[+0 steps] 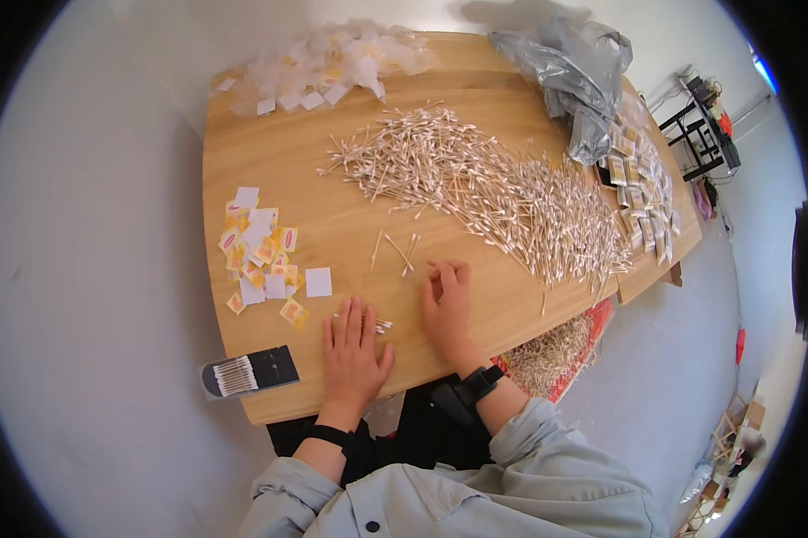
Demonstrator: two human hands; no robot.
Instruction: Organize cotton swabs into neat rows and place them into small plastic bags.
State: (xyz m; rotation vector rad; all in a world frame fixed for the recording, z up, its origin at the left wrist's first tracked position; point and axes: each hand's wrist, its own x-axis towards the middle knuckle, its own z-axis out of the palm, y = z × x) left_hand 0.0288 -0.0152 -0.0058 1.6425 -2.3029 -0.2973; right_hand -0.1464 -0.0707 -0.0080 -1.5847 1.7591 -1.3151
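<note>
My left hand (355, 354) lies flat on the table near its front edge, fingers stretched forward. Under it is a small bunch of cotton swabs (383, 326), their white tips showing on both sides of the fingers. To its right, my right hand (447, 305) rests with curled fingers; whatever they hold, if anything, is hidden. Just beyond it lie a few loose cotton swabs (408, 255). A large heap of cotton swabs (476, 175) spreads across the middle and right. Left of my hands are a white square card (318, 282) and a pile of yellow-and-white labels (259, 247).
A clear-and-black pack of swabs (236, 377) overhangs the near-left corner. Clear plastic bags (332, 58) lie at the back, a grey plastic bag (570, 76) at the far right. Filled packs (642, 193) line the right edge. A red container of swabs (556, 354) stands below the table.
</note>
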